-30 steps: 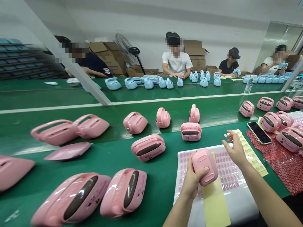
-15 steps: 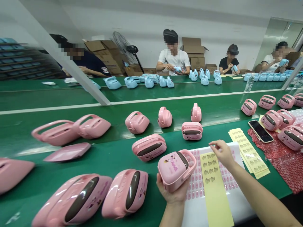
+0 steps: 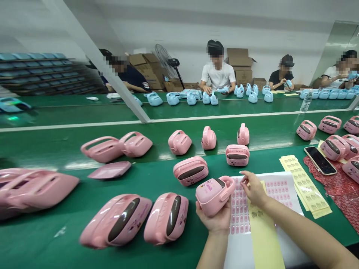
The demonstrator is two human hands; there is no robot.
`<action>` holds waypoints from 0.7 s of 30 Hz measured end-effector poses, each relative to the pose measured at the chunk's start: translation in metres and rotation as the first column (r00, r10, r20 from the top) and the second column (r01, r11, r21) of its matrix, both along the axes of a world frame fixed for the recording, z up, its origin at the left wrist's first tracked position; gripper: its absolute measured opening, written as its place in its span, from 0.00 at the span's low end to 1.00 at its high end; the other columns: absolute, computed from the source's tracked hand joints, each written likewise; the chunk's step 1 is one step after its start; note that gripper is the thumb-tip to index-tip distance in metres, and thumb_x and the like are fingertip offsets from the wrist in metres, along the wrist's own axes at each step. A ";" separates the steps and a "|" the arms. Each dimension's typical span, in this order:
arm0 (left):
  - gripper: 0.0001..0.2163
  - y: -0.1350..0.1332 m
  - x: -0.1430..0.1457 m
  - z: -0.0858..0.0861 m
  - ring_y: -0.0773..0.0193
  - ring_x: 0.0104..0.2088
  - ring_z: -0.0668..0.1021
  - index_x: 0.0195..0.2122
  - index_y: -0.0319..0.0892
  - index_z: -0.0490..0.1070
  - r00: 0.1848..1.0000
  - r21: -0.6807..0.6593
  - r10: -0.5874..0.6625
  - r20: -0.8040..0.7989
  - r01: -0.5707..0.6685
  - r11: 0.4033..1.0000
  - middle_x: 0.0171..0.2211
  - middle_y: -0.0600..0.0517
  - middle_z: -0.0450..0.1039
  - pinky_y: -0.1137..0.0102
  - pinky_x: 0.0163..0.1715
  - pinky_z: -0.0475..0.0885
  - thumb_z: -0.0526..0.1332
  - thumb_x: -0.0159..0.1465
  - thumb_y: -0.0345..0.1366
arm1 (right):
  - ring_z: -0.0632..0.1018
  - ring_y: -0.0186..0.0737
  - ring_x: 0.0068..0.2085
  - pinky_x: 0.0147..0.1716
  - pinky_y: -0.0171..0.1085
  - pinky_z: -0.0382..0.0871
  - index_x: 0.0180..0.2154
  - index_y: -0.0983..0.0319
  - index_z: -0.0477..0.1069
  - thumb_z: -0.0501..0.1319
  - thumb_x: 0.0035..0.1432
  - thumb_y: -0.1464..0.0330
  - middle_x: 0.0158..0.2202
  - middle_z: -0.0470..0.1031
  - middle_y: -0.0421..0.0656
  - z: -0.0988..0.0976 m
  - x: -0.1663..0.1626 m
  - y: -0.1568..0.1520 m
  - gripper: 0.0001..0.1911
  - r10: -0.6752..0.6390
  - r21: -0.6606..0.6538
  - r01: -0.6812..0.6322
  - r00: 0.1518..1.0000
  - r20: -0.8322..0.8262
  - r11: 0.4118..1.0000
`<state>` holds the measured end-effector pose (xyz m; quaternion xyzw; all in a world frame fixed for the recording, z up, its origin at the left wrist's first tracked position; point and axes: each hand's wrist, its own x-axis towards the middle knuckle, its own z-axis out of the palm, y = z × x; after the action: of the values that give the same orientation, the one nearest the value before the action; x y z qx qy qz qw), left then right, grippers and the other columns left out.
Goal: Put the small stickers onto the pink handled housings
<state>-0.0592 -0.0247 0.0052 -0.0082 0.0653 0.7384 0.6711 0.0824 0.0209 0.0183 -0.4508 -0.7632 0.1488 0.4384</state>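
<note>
My left hand [image 3: 213, 219] cups a glossy pink box-shaped case with a carry handle [image 3: 210, 196] from below. Its printed front face is tilted up, and the handle is on the right. Just right of the handle, my right hand [image 3: 254, 188] hovers over the sticker sheets with thumb and index finger pinched; whatever lies between the fingertips is too small to make out. Beneath it are a yellow label strip [image 3: 266, 239] with dark printed labels and a white sheet of small pink stickers [image 3: 239, 218]. My right hand covers part of the strip.
Several pink cases, such as one at the left [image 3: 166, 218], stand on the green table [image 3: 112, 257]. To the right are yellow label sheets [image 3: 305, 186], a phone [image 3: 320, 160] and red bubble wrap [image 3: 333, 190]. Across the bench, co-workers [image 3: 218, 76] handle blue cases.
My right hand has moved left, closer to the case's handle. The left hand still holds the case. The view has turned left, and the co-worker opposite has lowered a blue case.
</note>
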 end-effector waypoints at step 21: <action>0.31 -0.011 0.048 0.061 0.52 0.38 0.77 0.56 0.35 0.59 0.992 -0.187 -0.084 0.098 0.102 0.977 0.43 0.40 0.73 0.63 0.40 0.72 0.55 0.52 0.45 | 0.77 0.38 0.31 0.41 0.42 0.67 0.41 0.59 0.58 0.60 0.51 0.70 0.24 0.73 0.36 0.066 -0.031 -0.055 0.15 -0.197 -0.306 -0.085 0.599 -0.776 0.948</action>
<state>-0.0107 -0.0352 0.0658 -0.1029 0.1062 0.6953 0.7033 0.0516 -0.0344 0.0843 -0.4239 -0.4382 0.4386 0.6602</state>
